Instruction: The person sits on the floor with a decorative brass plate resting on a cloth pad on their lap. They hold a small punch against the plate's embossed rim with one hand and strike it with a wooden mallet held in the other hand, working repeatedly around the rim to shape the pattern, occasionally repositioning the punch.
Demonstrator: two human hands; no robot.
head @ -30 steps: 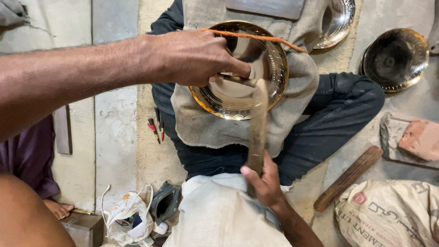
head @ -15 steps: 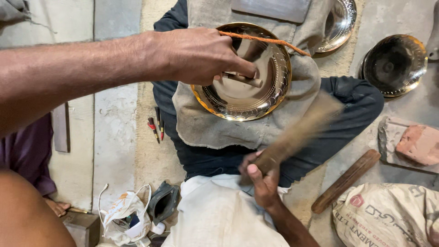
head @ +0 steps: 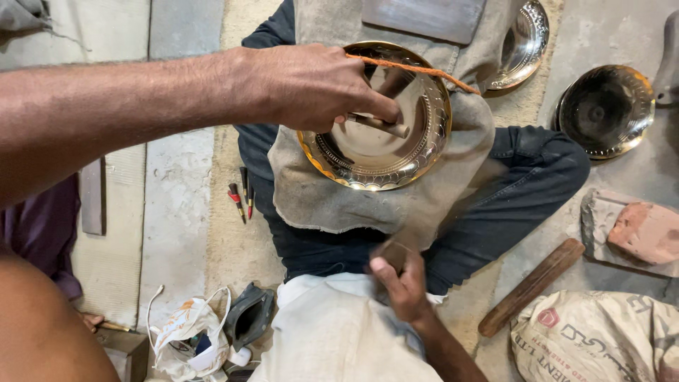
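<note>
A brass plate [head: 368,159] with an engraved rim lies on a grey cloth [head: 318,201] spread over a lap in dark trousers. My left hand [head: 311,88] reaches in from the left. It is closed on a small metal punch [head: 385,127] whose tip rests on the plate's inner face. An orange cord [head: 417,71] runs across the plate's upper rim. My right hand [head: 399,283], low in the middle, grips a wooden striker [head: 453,212]. The striker is blurred and slants up to the right, off the plate.
Another brass plate [head: 523,42] and a dark round bowl [head: 605,110] lie at the upper right. A brick [head: 647,230], a wooden stick [head: 530,286] and a sack [head: 601,339] are at the lower right. Small red-tipped tools [head: 240,194] and a plastic bag [head: 187,332] lie at the left.
The wooden striker stood over the punch a second ago, then swung out to the right, and is still blurred in motion. My left hand stays on the plate with the punch.
</note>
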